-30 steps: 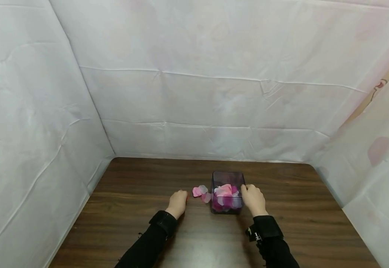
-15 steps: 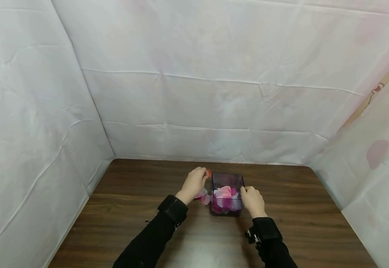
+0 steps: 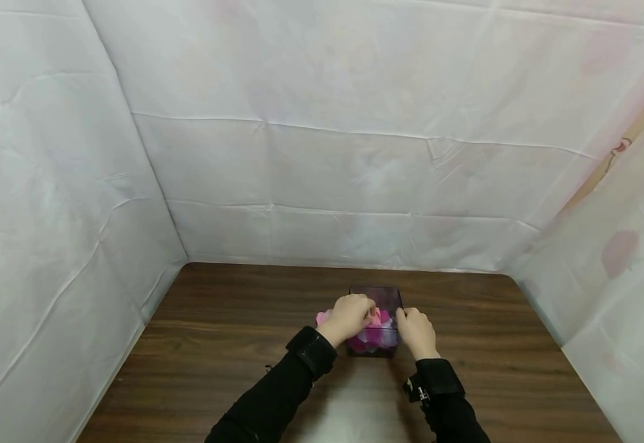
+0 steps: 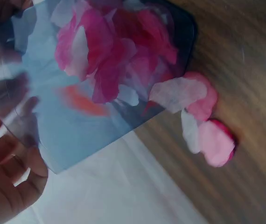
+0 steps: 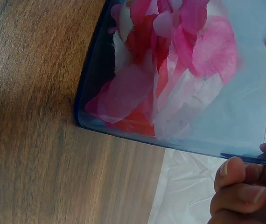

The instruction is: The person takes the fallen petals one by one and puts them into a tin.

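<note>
A clear purple-tinted box (image 3: 374, 296) stands on the table, with pink, white and red flower petals (image 4: 109, 51) heaped inside. My left hand (image 3: 350, 315) is over the box's left side; its loosely bent fingers (image 4: 32, 163) show near the opening, with nothing seen between them. A blurred orange-red petal (image 4: 86, 100) is apart from the fingers, within the box. My right hand (image 3: 418, 333) grips the box's right rim between thumb and fingers (image 5: 231, 171). Several loose pink and white petals (image 4: 217, 142) lie on the table just left of the box.
The box stands on a dark brown wooden table (image 3: 233, 320). White cloth walls (image 3: 322, 160) close in the back and both sides. Black bands (image 3: 312, 352) circle both wrists.
My left hand has picked an orange-red petal off the table, carried it rightward over the box and let it go. The right hand stays on the rim.
</note>
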The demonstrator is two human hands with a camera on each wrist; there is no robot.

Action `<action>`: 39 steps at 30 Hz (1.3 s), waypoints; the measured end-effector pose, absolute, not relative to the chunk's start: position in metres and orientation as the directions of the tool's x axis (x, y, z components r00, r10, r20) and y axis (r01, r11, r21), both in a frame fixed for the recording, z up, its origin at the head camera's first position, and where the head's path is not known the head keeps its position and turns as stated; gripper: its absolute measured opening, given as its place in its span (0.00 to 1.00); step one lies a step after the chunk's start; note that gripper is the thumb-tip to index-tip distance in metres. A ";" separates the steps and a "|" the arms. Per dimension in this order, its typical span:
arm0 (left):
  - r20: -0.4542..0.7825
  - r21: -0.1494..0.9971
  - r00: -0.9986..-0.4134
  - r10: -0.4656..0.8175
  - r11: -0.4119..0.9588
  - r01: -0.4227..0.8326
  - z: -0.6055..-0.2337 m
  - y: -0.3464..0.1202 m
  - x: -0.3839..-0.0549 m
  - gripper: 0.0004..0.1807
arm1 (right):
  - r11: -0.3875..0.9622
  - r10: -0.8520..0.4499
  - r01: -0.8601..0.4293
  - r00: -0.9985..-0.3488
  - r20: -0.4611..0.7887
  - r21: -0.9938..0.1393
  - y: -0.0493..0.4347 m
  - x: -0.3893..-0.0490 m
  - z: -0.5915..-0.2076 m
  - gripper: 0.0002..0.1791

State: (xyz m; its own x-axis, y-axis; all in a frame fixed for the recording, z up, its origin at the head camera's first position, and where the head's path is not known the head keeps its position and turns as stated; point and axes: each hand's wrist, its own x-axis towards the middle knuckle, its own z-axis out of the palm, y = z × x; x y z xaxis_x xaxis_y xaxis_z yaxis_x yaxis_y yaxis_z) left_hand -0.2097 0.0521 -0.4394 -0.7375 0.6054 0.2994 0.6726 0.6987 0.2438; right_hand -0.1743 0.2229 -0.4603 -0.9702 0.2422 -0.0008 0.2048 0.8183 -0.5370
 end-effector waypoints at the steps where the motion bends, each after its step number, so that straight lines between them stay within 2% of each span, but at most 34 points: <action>1: 0.319 0.277 -0.743 0.588 0.692 0.667 -0.438 0.050 -0.210 0.03 | 0.818 0.244 0.207 -0.970 -0.001 -0.536 0.223 -0.174 -0.460 0.24; 5: 0.402 0.419 -0.794 0.456 0.680 0.602 -0.438 0.034 -0.217 0.09 | 0.819 0.241 0.201 -0.971 0.003 -0.537 0.224 -0.173 -0.460 0.23; 9: 0.427 0.459 -0.839 0.338 0.719 0.523 -0.453 0.019 -0.227 0.10 | 0.815 0.254 0.215 -0.967 -0.002 -0.539 0.226 -0.172 -0.460 0.24; 14: 0.358 0.397 -0.883 0.304 0.806 0.438 -0.494 0.009 -0.229 0.11 | 0.810 0.268 0.225 -0.963 -0.001 -0.542 0.227 -0.172 -0.459 0.24; 17: 0.293 0.309 -0.899 0.325 0.858 0.411 -0.515 0.006 -0.224 0.15 | 0.811 0.257 0.215 -0.966 0.001 -0.544 0.226 -0.173 -0.459 0.24; 20: 0.267 0.246 -0.890 0.370 0.867 0.435 -0.530 0.004 -0.219 0.12 | 0.814 0.252 0.212 -0.968 -0.001 -0.541 0.224 -0.173 -0.459 0.24; 23: 0.312 0.197 -0.862 0.400 0.860 0.470 -0.537 0.002 -0.218 0.06 | 0.814 0.254 0.214 -0.967 -0.002 -0.540 0.223 -0.173 -0.459 0.24; 29: 0.428 0.180 -0.834 0.348 0.871 0.457 -0.536 -0.003 -0.218 0.12 | 0.814 0.251 0.208 -0.968 0.006 -0.542 0.222 -0.174 -0.457 0.24; 32: 0.462 0.167 -0.819 0.339 0.874 0.456 -0.531 -0.009 -0.219 0.10 | 0.813 0.249 0.205 -0.969 0.008 -0.544 0.223 -0.174 -0.458 0.24; 34: 0.482 0.184 -0.809 0.337 0.864 0.469 -0.526 -0.013 -0.218 0.06 | 0.813 0.248 0.204 -0.969 0.008 -0.545 0.224 -0.175 -0.459 0.25; 37: 0.490 0.256 -0.806 0.332 0.829 0.497 -0.516 -0.018 -0.216 0.08 | 0.815 0.249 0.203 -0.968 0.011 -0.543 0.226 -0.176 -0.460 0.25; 39: 0.475 0.305 -0.814 0.334 0.805 0.509 -0.510 -0.022 -0.215 0.06 | 0.815 0.251 0.205 -0.968 0.011 -0.542 0.228 -0.176 -0.460 0.26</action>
State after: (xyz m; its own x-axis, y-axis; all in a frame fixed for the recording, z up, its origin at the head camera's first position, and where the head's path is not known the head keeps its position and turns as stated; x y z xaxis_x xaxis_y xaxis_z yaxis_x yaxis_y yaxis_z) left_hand -0.2150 -0.0219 -0.5101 -0.8140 0.3343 0.4750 0.5086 0.8052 0.3049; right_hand -0.1757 0.2281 -0.4601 -0.9679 0.2510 0.0108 0.2053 0.8150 -0.5418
